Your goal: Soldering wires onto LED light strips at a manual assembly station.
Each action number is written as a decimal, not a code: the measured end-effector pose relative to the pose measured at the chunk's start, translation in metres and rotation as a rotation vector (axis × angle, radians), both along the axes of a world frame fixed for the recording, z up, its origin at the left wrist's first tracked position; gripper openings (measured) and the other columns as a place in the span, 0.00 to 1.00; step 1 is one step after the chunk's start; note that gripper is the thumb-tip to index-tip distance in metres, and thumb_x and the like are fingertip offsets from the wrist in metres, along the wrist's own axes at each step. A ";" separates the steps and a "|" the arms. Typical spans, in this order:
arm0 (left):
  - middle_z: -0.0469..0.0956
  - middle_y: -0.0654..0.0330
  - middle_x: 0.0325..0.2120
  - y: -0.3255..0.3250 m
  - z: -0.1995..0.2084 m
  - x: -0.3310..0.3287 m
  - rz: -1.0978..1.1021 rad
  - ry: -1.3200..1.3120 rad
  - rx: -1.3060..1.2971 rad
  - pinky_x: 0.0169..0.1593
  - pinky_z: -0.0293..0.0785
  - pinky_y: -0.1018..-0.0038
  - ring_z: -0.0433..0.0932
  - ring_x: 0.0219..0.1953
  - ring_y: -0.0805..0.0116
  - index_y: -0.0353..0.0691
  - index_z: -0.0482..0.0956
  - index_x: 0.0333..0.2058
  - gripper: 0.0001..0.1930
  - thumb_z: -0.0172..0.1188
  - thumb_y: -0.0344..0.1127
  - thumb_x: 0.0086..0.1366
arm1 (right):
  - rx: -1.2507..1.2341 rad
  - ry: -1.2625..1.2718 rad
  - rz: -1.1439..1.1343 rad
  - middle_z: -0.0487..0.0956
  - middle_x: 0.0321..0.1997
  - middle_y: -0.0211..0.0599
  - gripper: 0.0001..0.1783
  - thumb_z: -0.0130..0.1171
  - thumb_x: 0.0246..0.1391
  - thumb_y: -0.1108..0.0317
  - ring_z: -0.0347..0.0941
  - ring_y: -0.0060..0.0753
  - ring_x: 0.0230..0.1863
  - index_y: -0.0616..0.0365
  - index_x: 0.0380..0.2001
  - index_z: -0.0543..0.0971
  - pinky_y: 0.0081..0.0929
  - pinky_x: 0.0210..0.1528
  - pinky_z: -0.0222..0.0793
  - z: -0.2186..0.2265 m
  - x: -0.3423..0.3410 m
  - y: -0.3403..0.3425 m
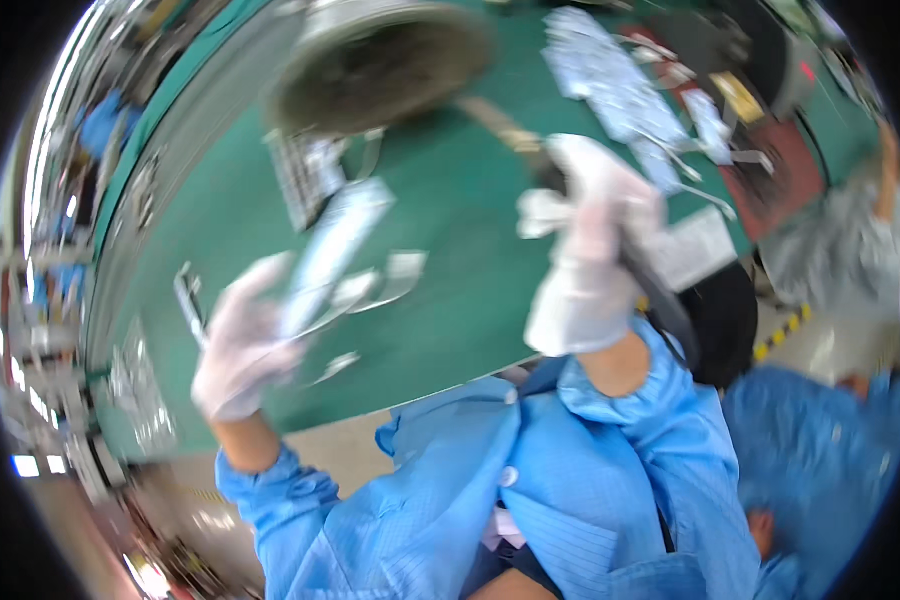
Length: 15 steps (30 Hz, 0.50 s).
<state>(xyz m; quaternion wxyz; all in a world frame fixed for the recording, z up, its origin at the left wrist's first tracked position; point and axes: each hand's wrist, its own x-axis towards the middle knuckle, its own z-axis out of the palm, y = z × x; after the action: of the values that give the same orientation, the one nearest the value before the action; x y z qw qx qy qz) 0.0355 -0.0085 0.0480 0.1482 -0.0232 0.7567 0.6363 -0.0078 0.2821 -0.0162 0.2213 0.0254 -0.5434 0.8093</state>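
My left hand, in a white glove, grips the lower end of a flat silvery rectangular piece and tilts it up over the table. A white cable with a flat end trails beside that piece. My right hand, also gloved, is wrapped round a long dark-handled tool with a tan, narrow front part; motion blur hides its exact kind. A small white piece shows by the right fingers. Another silvery part lies on the table beyond the left hand.
A large round lamp hood hangs over the far side of the green table. Silvery pieces with white cables lie at the far right, near a reddish mat. Clear plastic bags are at the left. A person in blue is at the right.
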 end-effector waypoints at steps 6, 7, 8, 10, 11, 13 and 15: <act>0.79 0.58 0.33 0.055 -0.030 -0.035 -0.402 -0.234 -0.037 0.31 0.71 0.81 0.74 0.28 0.77 0.29 0.66 0.58 0.34 0.64 0.42 0.56 | 0.541 0.187 -0.232 0.75 0.44 0.47 0.15 0.48 0.64 0.69 0.74 0.25 0.30 0.70 0.47 0.74 0.23 0.32 0.73 -0.021 0.014 -0.004; 0.78 0.59 0.34 0.059 -0.031 -0.039 -0.464 -0.202 -0.147 0.32 0.71 0.81 0.73 0.30 0.77 0.28 0.65 0.58 0.34 0.64 0.38 0.55 | 0.541 0.227 -0.157 0.74 0.49 0.51 0.14 0.47 0.64 0.71 0.75 0.27 0.32 0.70 0.48 0.73 0.26 0.35 0.76 -0.023 0.016 -0.002; 0.78 0.60 0.34 0.062 -0.032 -0.042 -0.538 -0.164 -0.241 0.33 0.71 0.80 0.73 0.31 0.77 0.27 0.64 0.58 0.34 0.64 0.34 0.54 | 0.626 0.192 -0.141 0.75 0.48 0.51 0.14 0.46 0.64 0.72 0.75 0.28 0.32 0.70 0.48 0.73 0.26 0.35 0.75 -0.026 0.020 0.001; 0.78 0.59 0.34 0.070 -0.037 -0.045 -0.374 -0.174 -0.167 0.34 0.71 0.80 0.73 0.31 0.76 0.27 0.68 0.55 0.30 0.63 0.34 0.55 | 0.684 0.204 -0.120 0.76 0.45 0.51 0.13 0.46 0.63 0.73 0.75 0.31 0.31 0.69 0.46 0.73 0.28 0.36 0.75 -0.031 0.022 0.004; 0.78 0.59 0.34 0.070 -0.038 -0.045 -0.319 -0.191 -0.129 0.34 0.71 0.79 0.74 0.31 0.76 0.27 0.70 0.53 0.28 0.63 0.33 0.55 | 0.595 0.160 -0.061 0.78 0.42 0.50 0.12 0.46 0.61 0.74 0.76 0.32 0.31 0.69 0.45 0.73 0.29 0.36 0.75 -0.033 0.024 0.005; 0.79 0.59 0.33 0.069 -0.044 -0.044 -0.225 -0.096 -0.143 0.35 0.72 0.78 0.75 0.32 0.75 0.28 0.72 0.49 0.24 0.63 0.33 0.55 | 0.709 0.231 -0.041 0.79 0.37 0.50 0.11 0.47 0.59 0.75 0.75 0.34 0.30 0.69 0.42 0.72 0.29 0.36 0.74 -0.035 0.025 0.006; 0.79 0.58 0.33 0.068 -0.052 -0.041 -0.151 -0.090 -0.216 0.39 0.74 0.77 0.77 0.34 0.72 0.29 0.75 0.44 0.18 0.62 0.34 0.58 | 0.777 0.298 -0.030 0.80 0.32 0.49 0.08 0.46 0.57 0.77 0.74 0.35 0.28 0.68 0.39 0.72 0.31 0.33 0.73 -0.035 0.026 0.004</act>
<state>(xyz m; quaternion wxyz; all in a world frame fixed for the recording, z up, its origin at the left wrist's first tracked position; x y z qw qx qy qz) -0.0051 0.0596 -0.0043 0.2262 -0.0104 0.8129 0.5365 0.0182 0.2857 -0.0512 0.2834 0.2159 -0.7708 0.5282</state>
